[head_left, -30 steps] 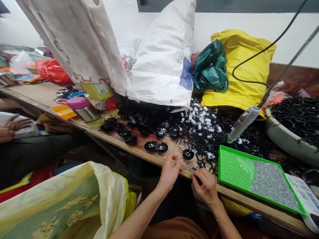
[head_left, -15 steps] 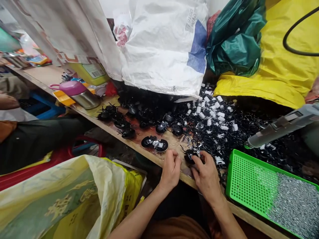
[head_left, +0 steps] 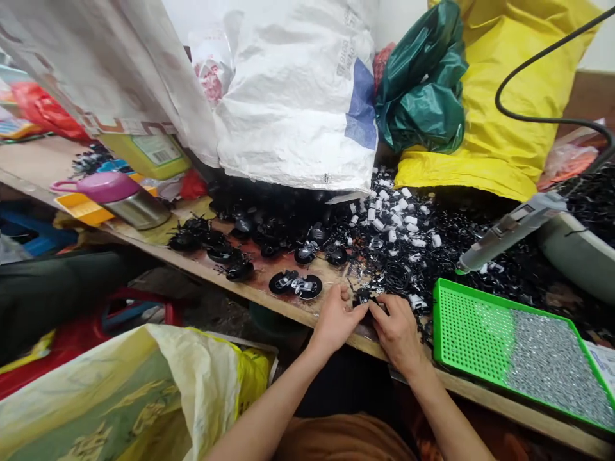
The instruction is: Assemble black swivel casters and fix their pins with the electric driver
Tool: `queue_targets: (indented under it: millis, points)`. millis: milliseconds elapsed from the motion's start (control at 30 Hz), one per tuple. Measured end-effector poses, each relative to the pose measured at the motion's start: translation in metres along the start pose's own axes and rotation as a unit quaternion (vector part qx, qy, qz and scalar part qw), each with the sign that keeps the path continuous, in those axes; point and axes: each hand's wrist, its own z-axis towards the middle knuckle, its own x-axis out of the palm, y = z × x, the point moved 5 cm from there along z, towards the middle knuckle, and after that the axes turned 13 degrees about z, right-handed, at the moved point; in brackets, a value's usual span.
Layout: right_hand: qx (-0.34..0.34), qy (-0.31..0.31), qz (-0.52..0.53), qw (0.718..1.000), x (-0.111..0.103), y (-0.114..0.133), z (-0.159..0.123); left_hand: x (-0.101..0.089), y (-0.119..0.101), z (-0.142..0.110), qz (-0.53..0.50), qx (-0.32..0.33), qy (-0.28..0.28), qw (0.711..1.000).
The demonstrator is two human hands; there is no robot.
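Working from the head view alone, we find the black part between our two hands, just in from the near edge of the bench. It lies to the right of our left hand, and to the left and slightly far side of our right hand. The right hand seems the nearer of the two, with its fingertips at the part's right side. What shows of the part looks wider from left to right than from near to far, but our fingers cover so much of it that we cannot be sure of its long axis.

Our right hand is bent at the fingers, and thumb and forefinger appear to pinch that right side. Our left hand has its fingers half curled, with the thumb stretched to the right so that its tip meets the part's near side, close to the right thumb. We cannot tell whether the left hand grips anything or only presses.

Left of our left hand, two round black pieces with silvery fittings lie side by side, clear of our fingers. Beyond the part, a heap of small black pieces spreads to the far right. On our right we have a green tray holding small silvery bits, well apart from the left hand.
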Motion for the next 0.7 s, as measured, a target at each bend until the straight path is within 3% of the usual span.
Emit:
queue_targets:
  millis: [100,233,400,500,600,700]
  points:
    - [-0.022,-0.007,-0.018,1.000,0.001,0.002,-0.001,0.004,0.002,0.009,-0.061,-0.014,0.062,0.996]
    - [-0.068,-0.001,-0.008,0.998,-0.001,0.007,0.000,0.007,-0.002,0.014,-0.099,-0.011,0.092,0.991]
    - [-0.106,-0.027,0.010,0.994,-0.012,0.014,0.001,0.007,-0.013,0.007,-0.165,-0.019,0.114,0.979]
    - [-0.122,-0.033,0.026,0.992,-0.018,0.020,0.000,0.005,-0.018,-0.003,-0.252,-0.051,0.154,0.954]
    - [-0.111,-0.035,0.063,0.991,-0.024,0.025,-0.001,0.004,-0.021,-0.011,-0.316,-0.071,0.187,0.927]
    - [-0.062,-0.034,0.126,0.989,-0.028,0.024,-0.003,0.000,-0.018,-0.015,-0.342,-0.081,0.168,0.921]
